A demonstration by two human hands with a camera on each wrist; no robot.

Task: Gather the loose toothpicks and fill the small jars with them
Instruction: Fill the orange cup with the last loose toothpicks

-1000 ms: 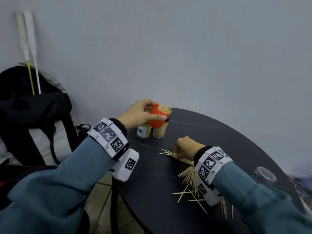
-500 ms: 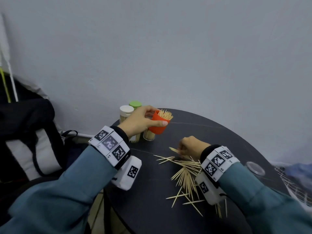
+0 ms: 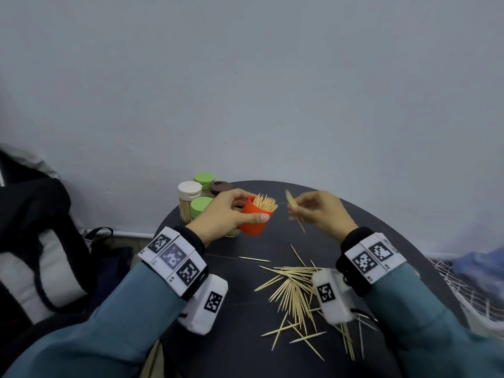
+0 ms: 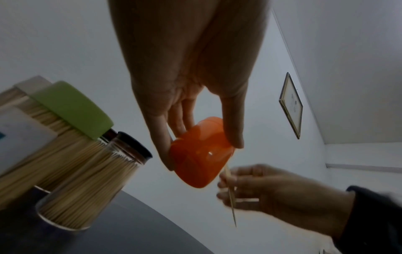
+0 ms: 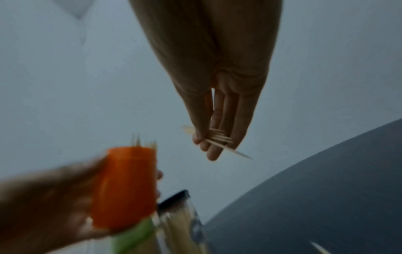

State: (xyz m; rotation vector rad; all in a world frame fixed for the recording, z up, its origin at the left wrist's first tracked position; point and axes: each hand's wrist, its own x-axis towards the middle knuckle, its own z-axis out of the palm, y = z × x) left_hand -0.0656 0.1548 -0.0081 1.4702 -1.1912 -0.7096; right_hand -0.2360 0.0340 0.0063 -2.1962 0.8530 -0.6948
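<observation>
My left hand (image 3: 229, 214) grips an orange jar (image 3: 253, 221), tilted to the right and lifted off the round black table (image 3: 240, 336); toothpick tips (image 3: 264, 204) stick out of its mouth. From below, the left wrist view shows the orange jar (image 4: 200, 156) between thumb and fingers. My right hand (image 3: 316, 211) hovers just right of the jar and pinches a small bundle of toothpicks (image 3: 293, 207), also seen as toothpicks (image 5: 219, 139) between its fingertips. A loose pile of toothpicks (image 3: 294, 290) lies on the table near my right wrist.
Capped jars full of toothpicks stand behind my left hand: white lid (image 3: 189, 189), two green lids (image 3: 204, 178), brown lid (image 3: 220, 186). A black and white bag (image 3: 35, 241) sits at the left. White netting (image 3: 469, 290) lies beyond the table's right edge.
My right hand has risen from the loose pile with a few toothpicks and come beside the orange jar. My left hand has swung the jar slightly right; the camera has turned right.
</observation>
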